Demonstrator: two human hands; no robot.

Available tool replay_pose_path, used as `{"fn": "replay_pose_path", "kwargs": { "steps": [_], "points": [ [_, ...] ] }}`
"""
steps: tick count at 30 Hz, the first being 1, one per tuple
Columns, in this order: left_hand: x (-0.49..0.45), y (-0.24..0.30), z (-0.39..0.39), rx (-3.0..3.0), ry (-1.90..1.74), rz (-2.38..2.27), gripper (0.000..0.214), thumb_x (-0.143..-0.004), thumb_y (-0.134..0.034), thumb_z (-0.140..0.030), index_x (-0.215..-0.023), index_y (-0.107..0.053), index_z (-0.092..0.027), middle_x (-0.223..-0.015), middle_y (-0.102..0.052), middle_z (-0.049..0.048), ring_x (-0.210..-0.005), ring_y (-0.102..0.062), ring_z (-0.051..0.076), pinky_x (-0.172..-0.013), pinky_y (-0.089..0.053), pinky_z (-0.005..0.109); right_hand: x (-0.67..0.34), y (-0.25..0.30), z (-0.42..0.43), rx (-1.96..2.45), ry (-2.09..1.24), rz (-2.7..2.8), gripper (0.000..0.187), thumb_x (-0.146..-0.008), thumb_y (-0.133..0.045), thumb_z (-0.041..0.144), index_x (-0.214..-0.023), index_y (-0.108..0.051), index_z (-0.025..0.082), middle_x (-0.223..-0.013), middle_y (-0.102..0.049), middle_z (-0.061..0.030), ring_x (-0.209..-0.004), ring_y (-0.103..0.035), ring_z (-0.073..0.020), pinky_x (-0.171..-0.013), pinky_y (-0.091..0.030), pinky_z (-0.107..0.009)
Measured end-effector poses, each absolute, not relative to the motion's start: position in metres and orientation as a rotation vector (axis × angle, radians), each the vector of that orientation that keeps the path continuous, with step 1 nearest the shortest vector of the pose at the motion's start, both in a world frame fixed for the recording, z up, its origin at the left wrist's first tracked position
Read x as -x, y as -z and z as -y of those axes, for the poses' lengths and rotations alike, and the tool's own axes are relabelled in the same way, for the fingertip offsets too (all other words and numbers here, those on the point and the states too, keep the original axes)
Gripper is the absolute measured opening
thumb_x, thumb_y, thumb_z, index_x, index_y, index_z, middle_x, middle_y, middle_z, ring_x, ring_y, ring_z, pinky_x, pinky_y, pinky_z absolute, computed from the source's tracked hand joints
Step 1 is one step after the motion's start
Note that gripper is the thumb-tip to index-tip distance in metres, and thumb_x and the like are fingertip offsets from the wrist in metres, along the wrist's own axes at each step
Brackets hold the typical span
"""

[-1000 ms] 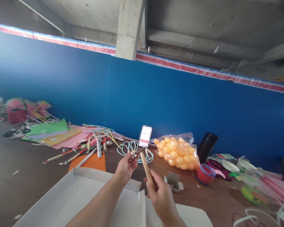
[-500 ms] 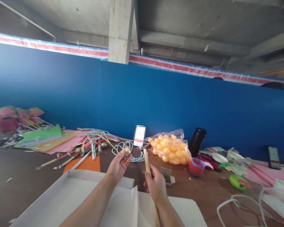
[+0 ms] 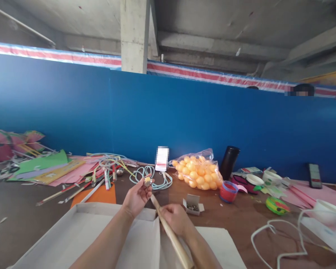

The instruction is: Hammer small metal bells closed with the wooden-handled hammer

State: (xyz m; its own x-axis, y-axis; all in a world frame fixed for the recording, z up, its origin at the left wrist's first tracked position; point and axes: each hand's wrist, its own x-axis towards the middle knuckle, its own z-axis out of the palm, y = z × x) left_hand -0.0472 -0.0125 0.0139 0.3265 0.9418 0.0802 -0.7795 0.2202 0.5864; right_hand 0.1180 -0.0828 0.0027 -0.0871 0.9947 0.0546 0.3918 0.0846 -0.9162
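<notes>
My left hand [image 3: 136, 197] is raised above the table and pinches a small round silver bell [image 3: 148, 181] at its fingertips. My right hand [image 3: 176, 219] is closed around a pale wooden stick [image 3: 170, 235] that slants from near my left palm down toward the bottom edge. Both hands hover over the far rim of a shallow white cardboard box lid [image 3: 81, 231]. A small open box of tiny metal pieces [image 3: 193, 205] sits just right of my right hand.
A clear bag of orange balls [image 3: 197, 172], a black cup [image 3: 229, 163], a red tape roll [image 3: 228, 191] and coiled light blue cord [image 3: 154, 175] lie behind. Coloured paper and sticks [image 3: 58, 170] clutter the left; white cord [image 3: 280, 239] and pink sheets the right. A blue wall backs the table.
My right hand has tilted the stick from nearly upright to slanting, its top end now close to my left palm. The view has shifted right.
</notes>
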Motion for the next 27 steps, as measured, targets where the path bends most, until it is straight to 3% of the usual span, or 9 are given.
{"fn": "replay_pose_path", "kwargs": {
  "steps": [3, 8, 21, 27],
  "points": [
    [0.046, -0.015, 0.014, -0.604, -1.215, -0.333, 0.031, -0.081, -0.052, -0.024, -0.110, -0.056, -0.016, -0.091, -0.064, 0.0077, -0.064, -0.058, 0.009, -0.055, -0.048, 0.019, -0.128, -0.008, 0.083, 1.545, -0.542, 1.621, 0.043, -0.079, -0.043, 0.047, -0.056, -0.063, 0.016, -0.054, -0.063, -0.0038, -0.050, -0.056, -0.0144, -0.047, -0.037, -0.021],
    [0.043, -0.017, 0.015, -0.604, -1.207, -0.384, 0.031, -0.080, -0.052, -0.025, -0.110, -0.056, -0.016, -0.090, -0.064, 0.0076, -0.063, -0.058, 0.009, -0.054, -0.049, 0.019, -0.161, -0.020, 0.077, 1.785, -0.171, 1.384, 0.036, -0.082, -0.038, 0.043, -0.070, -0.064, 0.021, -0.067, -0.068, -0.0041, -0.061, -0.060, -0.0170, -0.056, -0.040, -0.024],
    [0.034, -0.017, 0.016, -0.628, -1.147, -0.379, 0.033, -0.079, -0.053, -0.026, -0.110, -0.057, -0.014, -0.087, -0.063, 0.0088, -0.059, -0.056, 0.009, -0.050, -0.046, 0.019, -0.143, 0.002, 0.081, 1.960, -0.313, 1.754, 0.013, -0.069, -0.058, 0.033, -0.077, -0.066, 0.025, -0.076, -0.069, -0.0015, -0.073, -0.062, -0.0195, -0.056, -0.034, -0.026],
    [0.030, -0.018, 0.018, -0.636, -1.138, -0.419, 0.033, -0.078, -0.055, -0.024, -0.109, -0.057, -0.014, -0.082, -0.063, 0.0073, -0.058, -0.057, 0.008, -0.048, -0.045, 0.018, -0.140, 0.003, 0.081, 1.957, -0.280, 1.795, 0.009, -0.071, -0.056, 0.027, -0.075, -0.062, 0.023, -0.080, -0.067, -0.0025, -0.072, -0.060, -0.0172, -0.054, -0.032, -0.024]
  ]
}}
